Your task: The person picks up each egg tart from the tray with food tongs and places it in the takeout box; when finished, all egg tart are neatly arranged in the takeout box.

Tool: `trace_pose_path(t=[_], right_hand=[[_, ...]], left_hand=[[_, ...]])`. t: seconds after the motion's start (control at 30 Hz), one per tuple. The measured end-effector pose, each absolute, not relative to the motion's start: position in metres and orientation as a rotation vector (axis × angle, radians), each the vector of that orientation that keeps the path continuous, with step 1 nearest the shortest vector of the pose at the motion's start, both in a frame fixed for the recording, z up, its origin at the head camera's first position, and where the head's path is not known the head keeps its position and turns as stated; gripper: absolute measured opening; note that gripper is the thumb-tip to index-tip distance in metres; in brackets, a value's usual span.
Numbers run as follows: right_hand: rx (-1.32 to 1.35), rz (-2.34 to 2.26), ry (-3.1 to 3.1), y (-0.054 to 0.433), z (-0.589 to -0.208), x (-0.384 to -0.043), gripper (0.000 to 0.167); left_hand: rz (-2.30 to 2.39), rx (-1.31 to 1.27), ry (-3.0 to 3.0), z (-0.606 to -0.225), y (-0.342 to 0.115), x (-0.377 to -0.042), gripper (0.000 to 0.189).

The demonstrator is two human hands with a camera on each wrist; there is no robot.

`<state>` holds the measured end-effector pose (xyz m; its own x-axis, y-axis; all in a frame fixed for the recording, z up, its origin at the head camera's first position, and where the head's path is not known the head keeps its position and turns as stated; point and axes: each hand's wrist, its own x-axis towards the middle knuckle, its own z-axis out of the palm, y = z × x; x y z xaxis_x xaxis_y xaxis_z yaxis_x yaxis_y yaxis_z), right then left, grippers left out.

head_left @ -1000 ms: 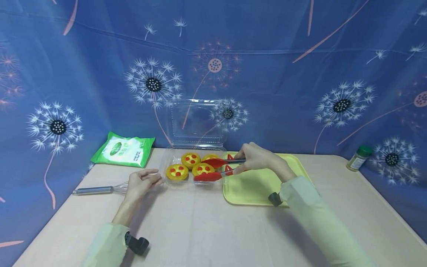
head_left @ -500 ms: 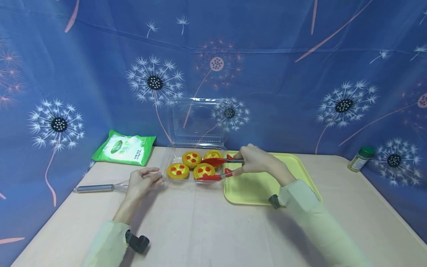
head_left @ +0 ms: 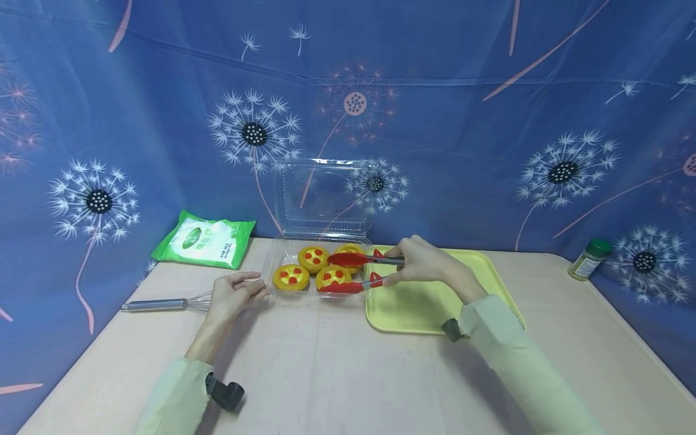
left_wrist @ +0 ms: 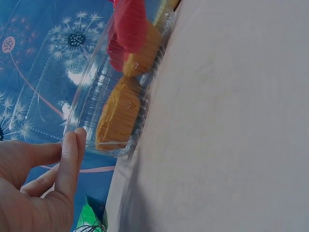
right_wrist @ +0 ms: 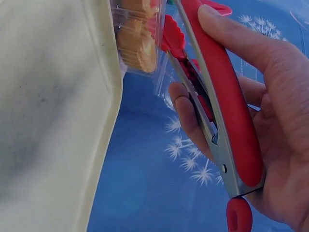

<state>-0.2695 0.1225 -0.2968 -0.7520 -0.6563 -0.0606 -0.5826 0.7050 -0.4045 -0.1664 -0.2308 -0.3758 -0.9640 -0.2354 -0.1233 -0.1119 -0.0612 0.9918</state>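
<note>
My right hand (head_left: 426, 266) grips a pair of red-and-metal tongs (right_wrist: 224, 96), whose two red heads are spread apart over the tarts at the right. One head overlaps the back right tart (head_left: 348, 248); the other crosses the near edge of the front right tart (head_left: 333, 277). Several yellow egg tarts with red dots sit in a clear plastic clamshell box (head_left: 285, 255), its lid (head_left: 326, 199) raised against the backdrop. At the box's left side my left hand (head_left: 231, 299) pinches the rim between thumb and fingers.
Right of the box lies a yellow tray (head_left: 402, 323), partly under my right forearm. A whisk (head_left: 154, 306) and a green-and-white packet (head_left: 206, 241) are at the left. A green-capped jar (head_left: 589, 260) stands by the far right edge. Blue cloth hangs behind.
The tongs' heads have spread slightly wider, the upper one rising and covering more of the back right tart. The left hand stays at the box's rim, and the tarts keep their places.
</note>
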Motion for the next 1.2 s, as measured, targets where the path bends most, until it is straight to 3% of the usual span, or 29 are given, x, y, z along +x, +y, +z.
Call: trace_pose_path(t=[0.53,1.2], right_hand=[[-0.905,-0.733,2.731,0.147,-0.311,-0.279,0.071],[-0.751,-1.017,2.714,0.209,-0.327,-0.255,0.070]], left_hand=[[-2.155,0.408,-2.129,-0.376,-0.229,-0.167,0.043],[-2.206,0.374,-2.104,-0.375,-0.232,-0.165,0.045]])
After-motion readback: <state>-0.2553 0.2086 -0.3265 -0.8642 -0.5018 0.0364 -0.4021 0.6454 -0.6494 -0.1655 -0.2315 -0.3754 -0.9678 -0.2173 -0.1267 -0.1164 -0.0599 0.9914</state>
